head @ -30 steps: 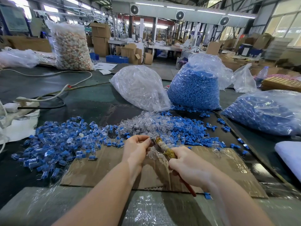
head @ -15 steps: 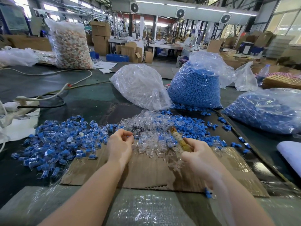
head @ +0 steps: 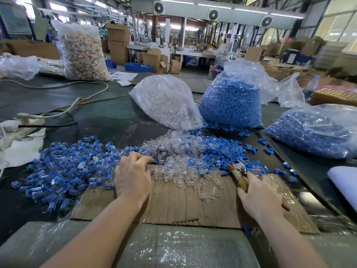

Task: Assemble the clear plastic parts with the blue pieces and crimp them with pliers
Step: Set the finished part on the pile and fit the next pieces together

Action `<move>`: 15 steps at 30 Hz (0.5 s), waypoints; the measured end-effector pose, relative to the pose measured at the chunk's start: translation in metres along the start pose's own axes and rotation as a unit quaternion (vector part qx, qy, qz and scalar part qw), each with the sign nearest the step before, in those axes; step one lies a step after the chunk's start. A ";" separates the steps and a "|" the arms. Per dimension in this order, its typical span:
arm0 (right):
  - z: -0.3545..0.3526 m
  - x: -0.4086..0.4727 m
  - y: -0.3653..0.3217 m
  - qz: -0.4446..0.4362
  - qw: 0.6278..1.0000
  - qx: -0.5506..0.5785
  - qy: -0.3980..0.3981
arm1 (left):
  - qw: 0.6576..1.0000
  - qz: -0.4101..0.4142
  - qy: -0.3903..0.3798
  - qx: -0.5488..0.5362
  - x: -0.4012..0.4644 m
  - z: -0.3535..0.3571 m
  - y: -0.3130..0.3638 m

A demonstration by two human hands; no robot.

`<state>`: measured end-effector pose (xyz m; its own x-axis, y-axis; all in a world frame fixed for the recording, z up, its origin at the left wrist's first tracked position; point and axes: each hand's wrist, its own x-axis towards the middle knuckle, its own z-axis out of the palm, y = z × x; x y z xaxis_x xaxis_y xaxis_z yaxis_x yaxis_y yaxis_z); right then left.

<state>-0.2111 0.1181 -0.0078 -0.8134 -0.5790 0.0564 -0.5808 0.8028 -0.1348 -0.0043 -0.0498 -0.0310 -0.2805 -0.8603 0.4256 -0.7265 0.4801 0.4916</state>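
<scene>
My left hand [head: 133, 175] lies palm down at the seam between the assembled blue-and-clear pile [head: 63, 167] and the loose clear plastic parts [head: 179, 163]. Its fingers bend over the parts and hide whatever is under them. My right hand [head: 260, 194] grips the pliers [head: 239, 176] by the handles. The jaws point up and left at the edge of the loose blue pieces [head: 228, 149], with nothing visible between them. Both hands are over a flat cardboard sheet [head: 183, 206].
Behind the piles stand a bag of clear parts [head: 166, 101] and a bag of blue pieces [head: 231, 101]. Another blue bag [head: 316, 130] lies at the right. A power strip and cables [head: 29, 120] lie at the left, and a white pad [head: 343, 182] at the right edge.
My hands were together at the centre with the pliers at a part. They have parted: the left went to the assembled pile, the right moved right and lowered the pliers.
</scene>
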 end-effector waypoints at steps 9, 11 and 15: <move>0.002 0.008 -0.017 -0.096 0.993 0.001 0.065 | 0.940 0.229 -0.196 -0.160 -0.033 0.017 0.066; 0.005 0.011 -0.023 -0.110 0.993 -0.003 0.051 | 0.929 0.247 -0.230 -0.153 -0.039 0.021 0.070; 0.007 0.013 -0.031 -0.116 0.992 -0.027 0.028 | 0.931 0.239 -0.221 -0.167 -0.043 0.024 0.069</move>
<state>-0.2037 0.0844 -0.0101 -0.6573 -0.7413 0.1358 -0.7523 0.6561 -0.0594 -0.0578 0.0161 -0.0337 -0.8054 -0.4863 0.3389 -0.2382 0.7891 0.5662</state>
